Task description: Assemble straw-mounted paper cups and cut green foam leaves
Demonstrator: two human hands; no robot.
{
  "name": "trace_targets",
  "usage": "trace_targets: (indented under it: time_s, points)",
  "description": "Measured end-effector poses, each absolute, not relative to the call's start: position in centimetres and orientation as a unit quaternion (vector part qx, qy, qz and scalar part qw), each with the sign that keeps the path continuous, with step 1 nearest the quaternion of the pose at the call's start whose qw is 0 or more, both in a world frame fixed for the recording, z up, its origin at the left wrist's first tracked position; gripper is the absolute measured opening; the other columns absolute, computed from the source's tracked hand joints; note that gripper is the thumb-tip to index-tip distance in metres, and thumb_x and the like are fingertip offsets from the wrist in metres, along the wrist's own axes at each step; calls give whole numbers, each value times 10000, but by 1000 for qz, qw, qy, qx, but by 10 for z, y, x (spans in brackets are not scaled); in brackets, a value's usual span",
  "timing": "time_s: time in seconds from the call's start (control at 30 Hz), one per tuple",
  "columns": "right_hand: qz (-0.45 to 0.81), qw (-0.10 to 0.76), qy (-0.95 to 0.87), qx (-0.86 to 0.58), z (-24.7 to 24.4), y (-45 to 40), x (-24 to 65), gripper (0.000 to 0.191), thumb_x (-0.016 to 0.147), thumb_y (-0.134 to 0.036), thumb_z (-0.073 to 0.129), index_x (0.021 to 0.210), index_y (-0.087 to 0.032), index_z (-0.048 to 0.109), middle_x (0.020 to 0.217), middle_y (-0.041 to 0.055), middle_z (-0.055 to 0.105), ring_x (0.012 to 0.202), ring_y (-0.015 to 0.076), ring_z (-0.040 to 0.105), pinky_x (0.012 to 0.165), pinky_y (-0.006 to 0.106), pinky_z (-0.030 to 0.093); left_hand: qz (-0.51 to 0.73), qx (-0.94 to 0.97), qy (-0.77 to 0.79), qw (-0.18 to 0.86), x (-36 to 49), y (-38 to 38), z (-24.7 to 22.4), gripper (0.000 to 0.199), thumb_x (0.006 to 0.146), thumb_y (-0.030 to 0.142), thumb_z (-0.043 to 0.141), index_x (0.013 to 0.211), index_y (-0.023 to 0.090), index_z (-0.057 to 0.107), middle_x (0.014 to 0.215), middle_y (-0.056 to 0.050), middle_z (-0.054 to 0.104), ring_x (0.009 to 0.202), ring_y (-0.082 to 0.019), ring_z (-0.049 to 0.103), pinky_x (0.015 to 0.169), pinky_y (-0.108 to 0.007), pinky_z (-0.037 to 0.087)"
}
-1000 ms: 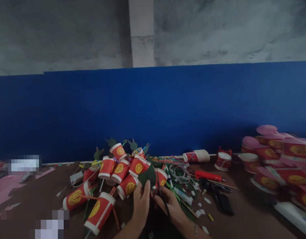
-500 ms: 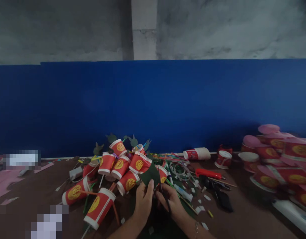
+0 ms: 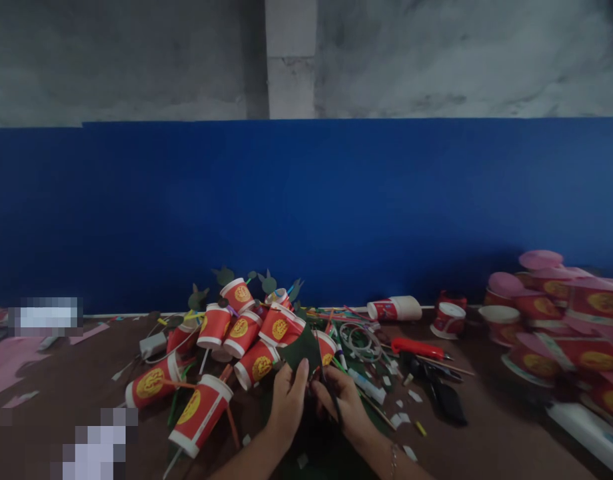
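Pinched in my left hand (image 3: 290, 400) is a piece of dark green paper (image 3: 302, 348), held upright with the thumb across its front. My right hand (image 3: 344, 401) grips a pair of dark-handled scissors (image 3: 322, 373), fingers through the loops and blades pointing up along the paper's right edge. Both hands are close together, low in the middle of the view. Just beyond the paper, several red paper cups (image 3: 256, 365) with yellow emblems lie in a heap. Dark green cut-out shapes (image 3: 269, 283) stick up from the heap. Shadow hides the area under my hands.
To the right lie a red glue gun (image 3: 420, 347), a coil of pale tubing (image 3: 359, 340) and a black object (image 3: 445, 399). Red and pink cups (image 3: 551, 307) are piled at far right. Pink paper (image 3: 11, 360) is at left. A blue panel (image 3: 306, 213) closes the back.
Very little differs. The view has shifted slightly, and the scissors' blades appear to have moved a little against the edge of the green paper; both grips are the same.
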State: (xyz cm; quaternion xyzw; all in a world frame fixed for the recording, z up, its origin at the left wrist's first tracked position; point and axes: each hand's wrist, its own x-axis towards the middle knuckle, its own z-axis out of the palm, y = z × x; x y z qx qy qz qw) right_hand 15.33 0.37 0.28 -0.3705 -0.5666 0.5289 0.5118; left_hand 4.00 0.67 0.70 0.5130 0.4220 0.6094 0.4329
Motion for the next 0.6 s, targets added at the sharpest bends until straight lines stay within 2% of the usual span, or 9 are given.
trace_targets:
  time_s: [0.33,0.6]
  points:
    - [492,507,-592,-388,0,5,157,337,691,-453,659,637,-164,495,425,-60,460,367,70,403,374,181,318,603,519,409,447,39,9,7,318,772,437,544,746,132,628,684,-23,619,656,-158,520,635,-254,421]
    - [498,503,-589,-390,0,7,157,333,679,-452,665,652,-164,501,444,-67,451,353,71,414,360,182,313,597,530,398,452,36,15,0,295,783,424,535,700,144,577,562,26,515,540,-114,431,528,-225,362]
